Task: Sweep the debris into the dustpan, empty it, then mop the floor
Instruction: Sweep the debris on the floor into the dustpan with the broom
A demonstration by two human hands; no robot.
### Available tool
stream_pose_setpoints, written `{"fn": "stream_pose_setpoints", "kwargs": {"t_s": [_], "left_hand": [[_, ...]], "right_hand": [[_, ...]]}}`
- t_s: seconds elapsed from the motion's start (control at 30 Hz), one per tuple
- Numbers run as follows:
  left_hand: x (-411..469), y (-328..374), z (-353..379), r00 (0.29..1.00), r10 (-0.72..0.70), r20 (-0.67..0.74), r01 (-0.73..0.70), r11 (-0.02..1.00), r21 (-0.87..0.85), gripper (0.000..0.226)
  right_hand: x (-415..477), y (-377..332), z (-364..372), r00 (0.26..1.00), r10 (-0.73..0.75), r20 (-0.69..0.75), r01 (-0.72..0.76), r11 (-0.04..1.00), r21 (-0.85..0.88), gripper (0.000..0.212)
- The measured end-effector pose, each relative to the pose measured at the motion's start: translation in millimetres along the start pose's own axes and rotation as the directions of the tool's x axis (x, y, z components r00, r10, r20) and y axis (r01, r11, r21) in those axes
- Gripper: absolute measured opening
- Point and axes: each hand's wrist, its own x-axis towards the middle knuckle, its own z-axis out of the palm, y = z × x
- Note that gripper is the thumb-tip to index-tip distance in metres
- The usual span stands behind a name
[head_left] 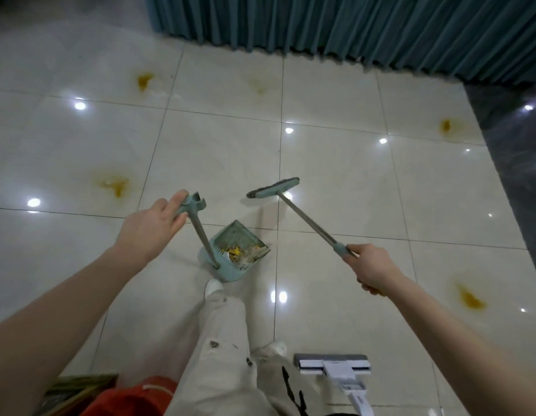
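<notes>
Dustpan, holding debris, rests on the floor down its slanted shaft from the left grip, clasped on the handle top. The right grip clenches the broom, which slants away from it, head raised beyond; lifting to empty likely falls to the left.

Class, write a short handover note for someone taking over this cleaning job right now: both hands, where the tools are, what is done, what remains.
Hands: the left grip holds the top of the dustpan handle; the right grip holds the end of the broom handle.
Things: the dustpan stands on the tiles with debris inside. The broom head is ahead, to the right of it. The mop head rests on the floor by the right shoe, untouched.
Done: the debris looks swept in.
Left: empty the dustpan, then mop the yellow stains.
</notes>
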Motion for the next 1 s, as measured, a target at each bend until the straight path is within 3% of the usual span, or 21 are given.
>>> {"fn": "stream_pose_setpoints", "kwargs": {"t_s": [0.1,0.27,0.4,0.63,0.83,1.0], "left_hand": [[18,-11,-7,0.999,-0.021,-0.037,0.021,1.0,0.01,0.045],[67,-38,-12,0.996,-0.038,-0.075,0.039,0.999,0.004,0.064],[116,-60,-1,0.997,-0.079,0.009,0.079,0.996,-0.048,0.045],[193,-93,16,0.987,-0.073,0.145,0.096,0.982,-0.161,0.046],[234,-116,10,0.989,-0.022,0.147,0.05,0.981,-0.185,0.037],[234,-104,23,0.979,-0.086,0.183,0.119,0.976,-0.182,0.04]], "right_hand": [[21,-25,-5,1.0,-0.005,0.015,0.005,1.0,0.011,0.037],[65,-83,-10,0.999,0.012,0.051,-0.014,0.999,0.049,0.042],[108,-142,-8,0.996,0.029,0.084,-0.034,0.997,0.062,0.046],[186,-227,9,0.989,0.114,0.096,-0.113,0.994,-0.01,0.033],[217,-250,30,0.973,0.199,0.121,-0.19,0.979,-0.076,0.025],[216,-240,46,0.973,0.194,0.125,-0.173,0.971,-0.165,0.02]]}}
